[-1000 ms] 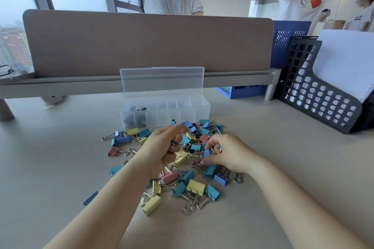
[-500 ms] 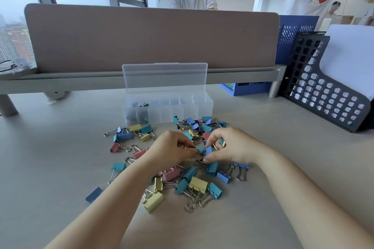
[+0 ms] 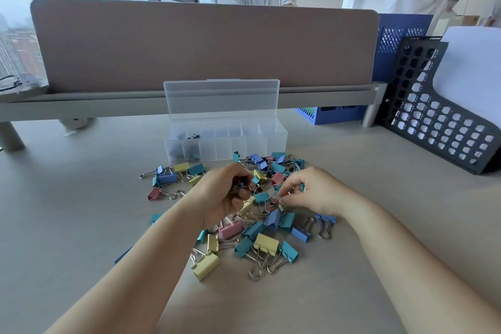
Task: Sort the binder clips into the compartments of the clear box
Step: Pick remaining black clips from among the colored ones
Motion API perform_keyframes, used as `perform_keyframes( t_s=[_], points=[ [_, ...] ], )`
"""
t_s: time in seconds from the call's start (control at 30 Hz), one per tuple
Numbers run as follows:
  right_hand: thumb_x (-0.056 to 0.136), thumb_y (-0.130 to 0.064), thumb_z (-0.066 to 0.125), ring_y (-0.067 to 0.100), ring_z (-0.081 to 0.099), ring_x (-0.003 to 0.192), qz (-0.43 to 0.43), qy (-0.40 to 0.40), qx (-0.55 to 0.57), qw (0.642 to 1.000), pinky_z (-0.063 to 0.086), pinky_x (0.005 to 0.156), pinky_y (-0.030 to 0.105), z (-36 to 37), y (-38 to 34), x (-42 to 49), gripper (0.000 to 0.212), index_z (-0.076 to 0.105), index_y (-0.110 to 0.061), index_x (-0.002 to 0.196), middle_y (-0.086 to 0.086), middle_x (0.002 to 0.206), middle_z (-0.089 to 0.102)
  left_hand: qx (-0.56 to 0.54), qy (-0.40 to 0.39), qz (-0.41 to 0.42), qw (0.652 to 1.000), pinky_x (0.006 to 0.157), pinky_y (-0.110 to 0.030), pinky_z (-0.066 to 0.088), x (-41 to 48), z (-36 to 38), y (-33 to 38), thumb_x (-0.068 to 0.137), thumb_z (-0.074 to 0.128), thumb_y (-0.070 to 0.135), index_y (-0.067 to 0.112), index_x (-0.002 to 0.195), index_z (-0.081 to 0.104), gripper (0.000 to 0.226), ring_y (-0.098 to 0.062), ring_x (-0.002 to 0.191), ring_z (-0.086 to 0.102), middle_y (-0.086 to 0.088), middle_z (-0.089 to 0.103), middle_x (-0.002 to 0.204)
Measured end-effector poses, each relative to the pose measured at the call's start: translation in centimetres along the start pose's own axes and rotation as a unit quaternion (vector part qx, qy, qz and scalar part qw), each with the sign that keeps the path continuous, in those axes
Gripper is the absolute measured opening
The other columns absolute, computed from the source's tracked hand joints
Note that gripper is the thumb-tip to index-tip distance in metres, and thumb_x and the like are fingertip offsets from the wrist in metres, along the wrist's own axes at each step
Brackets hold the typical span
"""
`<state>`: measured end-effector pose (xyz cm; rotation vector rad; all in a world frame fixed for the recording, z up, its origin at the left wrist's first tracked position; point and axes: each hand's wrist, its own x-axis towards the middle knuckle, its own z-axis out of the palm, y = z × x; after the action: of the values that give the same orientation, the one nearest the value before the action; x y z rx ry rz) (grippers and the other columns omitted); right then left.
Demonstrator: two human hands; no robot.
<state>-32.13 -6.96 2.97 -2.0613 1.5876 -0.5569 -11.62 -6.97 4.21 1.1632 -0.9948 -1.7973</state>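
Hands both low over the binder clips (image 3: 265,241) heaped on the worktop (image 3: 81,225). Left hand (image 3: 225,198): fingers curled, gripping a bunch of small dark clips (image 3: 240,186). Right hand (image 3: 311,192): thumb and forefinger pinching a small clip (image 3: 275,201) at the middle of the heap, other fingers loosely bent. Heap of blue, teal, yellow and pink clips, spread from just in front of the clear box (image 3: 271,141) toward the near edge, with a few strays to the left. Clear box on the far side of the heap, lid standing open and upright. Sorted clips (image 3: 189,148), dark in colour, in the leftmost compartments. Behind the box, a brown divider panel (image 3: 203,43). At far right, a black perforated file rack (image 3: 433,122) holding white paper (image 3: 474,68), with a blue basket (image 3: 339,114) to its left.
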Motion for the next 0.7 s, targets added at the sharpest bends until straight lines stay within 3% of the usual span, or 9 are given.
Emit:
perform_keyframes(
  t_s=[0.1,0.2,0.3,0.37,0.4,0.47,0.53,0.6,0.7],
  points=[
    [0.076,-0.036,0.079,0.003,0.048,0.065,0.004,-0.014,-0.007,1.000,0.036,0.059,0.022,0.1,-0.1,0.0,0.014,0.073,-0.031,0.087,-0.015,0.070,0.052,-0.062,-0.023,-0.025,0.998,0.032,-0.014,0.031,-0.1,-0.1,0.1,0.092,0.041,0.009,0.008,0.085,0.049,0.011,-0.009,0.044,0.041,-0.005,0.049,0.066],
    [0.075,-0.037,0.080,-0.001,0.045,0.065,0.014,-0.030,-0.020,0.999,0.034,0.058,0.019,0.0,-0.2,-0.2,0.022,0.073,-0.030,0.094,-0.019,0.070,0.047,-0.055,-0.041,-0.035,0.997,0.031,-0.012,0.029,-0.2,0.1,0.0,0.095,0.047,0.017,0.011,0.081,0.052,0.015,-0.006,0.043,0.039,0.001,0.046,0.059],
    [0.076,-0.036,0.079,0.001,0.049,0.069,0.013,-0.028,-0.040,0.999,0.039,0.063,0.022,-0.3,-0.3,-0.4,0.018,0.073,-0.029,0.091,-0.019,0.072,0.051,0.028,-0.014,0.004,1.000,0.032,-0.011,0.027,-0.1,0.3,-0.2,0.093,0.058,0.023,0.007,0.085,0.062,0.018,-0.005,0.044,0.037,0.003,0.043,0.057],
    [0.079,-0.032,0.077,0.001,0.050,0.070,0.011,-0.030,-0.041,0.999,0.041,0.065,0.023,-0.3,-0.4,-0.5,0.013,0.074,-0.028,0.090,-0.017,0.073,0.052,0.161,0.017,0.050,0.986,0.037,-0.016,0.027,-0.2,0.3,-0.4,0.089,0.064,0.028,0.010,0.084,0.068,0.019,-0.007,0.047,0.034,0.001,0.045,0.060],
    [0.080,-0.031,0.076,0.001,0.049,0.071,0.009,-0.032,-0.045,0.998,0.041,0.066,0.023,-0.2,-0.5,-0.5,0.011,0.074,-0.027,0.091,-0.018,0.074,0.052,0.255,0.036,0.086,0.962,0.040,-0.018,0.029,-0.2,0.4,-0.5,0.086,0.067,0.031,0.014,0.082,0.069,0.017,-0.009,0.049,0.035,0.001,0.049,0.062],
    [0.081,-0.029,0.073,0.002,0.050,0.072,0.008,-0.033,-0.065,0.997,0.044,0.067,0.026,0.0,-0.7,-0.5,0.010,0.073,-0.026,0.090,-0.018,0.075,0.052,0.432,0.064,0.172,0.883,0.050,-0.020,0.039,0.0,0.6,-1.0,0.082,0.072,0.032,0.023,0.077,0.070,0.011,-0.008,0.054,0.046,0.007,0.058,0.069],
    [0.082,-0.029,0.071,0.008,0.055,0.078,0.011,-0.032,-0.076,0.997,0.048,0.073,0.031,0.1,-0.8,-0.5,0.009,0.071,-0.023,0.088,-0.015,0.079,0.056,0.538,0.068,0.218,0.811,0.069,-0.023,0.050,0.0,0.9,-1.6,0.081,0.073,0.033,0.031,0.082,0.070,0.004,-0.007,0.078,0.060,0.013,0.066,0.091],
    [0.083,-0.029,0.068,0.014,0.059,0.081,0.021,-0.023,-0.057,0.998,0.049,0.075,0.032,0.1,-0.9,-0.5,0.012,0.071,-0.018,0.087,-0.007,0.085,0.063,0.591,0.063,0.220,0.774,0.079,-0.030,0.053,0.0,1.0,-2.0,0.082,0.070,0.038,0.038,0.093,0.069,0.012,-0.009,0.093,0.060,0.015,0.065,0.106],
    [0.088,-0.034,0.065,0.007,0.051,0.064,0.055,0.016,0.047,0.997,0.041,0.060,0.023,-0.2,-1.2,-0.7,0.020,0.064,-0.015,0.081,-0.005,0.075,0.060,0.644,0.047,0.224,0.730,0.079,-0.033,0.054,0.0,0.9,-2.1,0.087,0.063,0.040,0.042,0.109,0.066,0.023,-0.010,0.096,0.060,0.015,0.064,0.115]
  ],
)
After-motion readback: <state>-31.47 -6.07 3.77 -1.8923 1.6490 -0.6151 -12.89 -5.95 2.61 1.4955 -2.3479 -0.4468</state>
